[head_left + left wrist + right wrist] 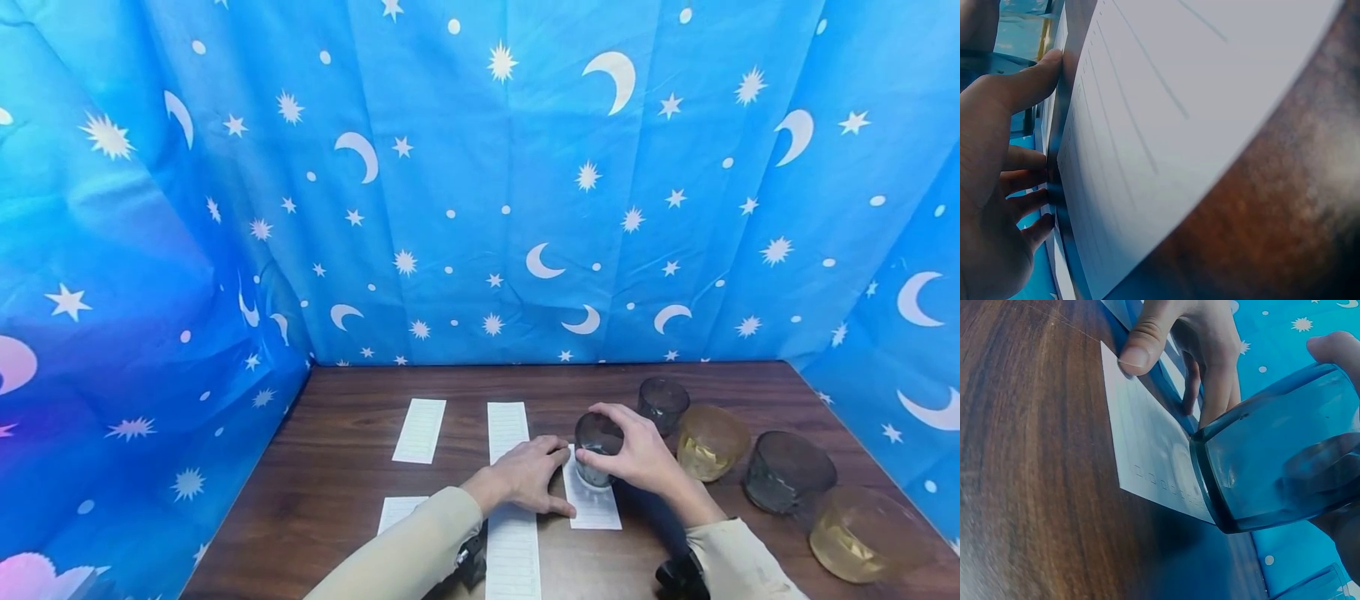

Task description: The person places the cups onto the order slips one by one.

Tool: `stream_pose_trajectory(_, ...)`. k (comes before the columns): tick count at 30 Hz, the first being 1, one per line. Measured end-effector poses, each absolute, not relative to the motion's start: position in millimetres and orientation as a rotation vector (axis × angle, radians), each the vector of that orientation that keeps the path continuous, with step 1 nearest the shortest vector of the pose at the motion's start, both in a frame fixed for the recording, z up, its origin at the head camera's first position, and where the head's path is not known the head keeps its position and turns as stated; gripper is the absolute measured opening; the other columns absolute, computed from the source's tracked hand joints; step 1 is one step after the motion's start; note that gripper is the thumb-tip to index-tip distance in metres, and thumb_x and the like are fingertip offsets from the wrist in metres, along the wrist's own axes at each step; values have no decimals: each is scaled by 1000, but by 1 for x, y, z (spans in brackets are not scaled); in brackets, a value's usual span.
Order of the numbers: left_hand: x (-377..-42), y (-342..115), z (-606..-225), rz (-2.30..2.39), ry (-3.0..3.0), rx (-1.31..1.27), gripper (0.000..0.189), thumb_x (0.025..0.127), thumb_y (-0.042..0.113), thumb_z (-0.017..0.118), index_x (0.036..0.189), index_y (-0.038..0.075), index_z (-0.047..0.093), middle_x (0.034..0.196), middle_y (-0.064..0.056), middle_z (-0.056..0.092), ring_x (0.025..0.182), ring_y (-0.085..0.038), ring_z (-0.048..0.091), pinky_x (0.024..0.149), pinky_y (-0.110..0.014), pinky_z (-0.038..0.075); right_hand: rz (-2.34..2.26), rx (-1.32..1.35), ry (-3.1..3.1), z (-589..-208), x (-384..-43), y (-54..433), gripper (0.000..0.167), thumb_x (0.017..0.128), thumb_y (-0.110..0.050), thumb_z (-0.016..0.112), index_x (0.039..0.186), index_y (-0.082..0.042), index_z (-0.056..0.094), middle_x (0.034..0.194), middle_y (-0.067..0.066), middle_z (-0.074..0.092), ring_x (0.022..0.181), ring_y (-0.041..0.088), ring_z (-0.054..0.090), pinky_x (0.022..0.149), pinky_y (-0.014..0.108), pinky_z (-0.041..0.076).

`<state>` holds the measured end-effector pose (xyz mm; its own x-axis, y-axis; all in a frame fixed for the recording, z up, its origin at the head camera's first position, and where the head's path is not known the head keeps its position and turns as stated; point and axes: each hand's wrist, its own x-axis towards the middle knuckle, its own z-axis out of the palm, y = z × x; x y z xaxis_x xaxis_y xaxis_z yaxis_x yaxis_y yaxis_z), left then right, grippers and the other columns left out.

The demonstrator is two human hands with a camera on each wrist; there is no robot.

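Observation:
My right hand [637, 450] grips a dark tinted glass cup [595, 475], thumb on the near side and fingers round the far side of its rim. The cup's base is right over a white printed paper slip [597, 515], covering its middle. My left hand [528, 473] is spread palm down at the slip's left edge. In the right wrist view, the left thumb [1136, 356] rests at a corner of that slip, and the clear blue-looking wall of the cup [1254, 462] leans over it. In the left wrist view, the left fingers [1025, 203] reach down to the tabletop.
Right of my right hand stand a small dark cup [663, 406], an amber bowl [712, 446], a grey glass bowl [787, 475] and a larger amber bowl [858, 537]. More paper slips [420, 431] lie left and centre on the brown table [330, 467]. A blue star-print curtain [480, 183] encloses it.

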<state>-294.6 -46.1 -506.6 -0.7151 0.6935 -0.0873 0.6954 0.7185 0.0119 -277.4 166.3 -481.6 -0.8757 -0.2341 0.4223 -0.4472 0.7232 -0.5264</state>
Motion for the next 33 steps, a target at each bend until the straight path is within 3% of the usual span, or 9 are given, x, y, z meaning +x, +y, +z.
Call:
stream_pose_trajectory(10, -294, -47, -508, -22, 2831, 1142, 98, 77, 79, 56, 150, 16, 39, 153, 1, 38, 142, -15, 35, 114, -30, 35, 953, 511, -2613, -484, -276, 164, 68, 73, -52, 81, 126, -15, 60, 126, 12, 64, 115, 35, 60, 91, 59, 51)
stream_pose_trajectory(22, -293, -48, -506, -10, 2839, 1147, 98, 76, 78, 58, 150, 16, 39, 154, 2, 38, 143, -15, 34, 114, -31, 35, 928, 528, -2601, -490, -280, 163, 68, 71, -52, 81, 126, -16, 60, 122, 10, 65, 106, 29, 63, 82, 49, 54)
stream_pose_trajectory(33, -294, -48, -509, -16, 2837, 1146, 99, 76, 79, 57, 150, 16, 39, 154, 1, 37, 143, -14, 33, 114, -31, 35, 927, 500, -2619, -491, -278, 160, 69, 72, -52, 81, 127, -16, 59, 124, 11, 64, 107, 30, 62, 83, 50, 54)
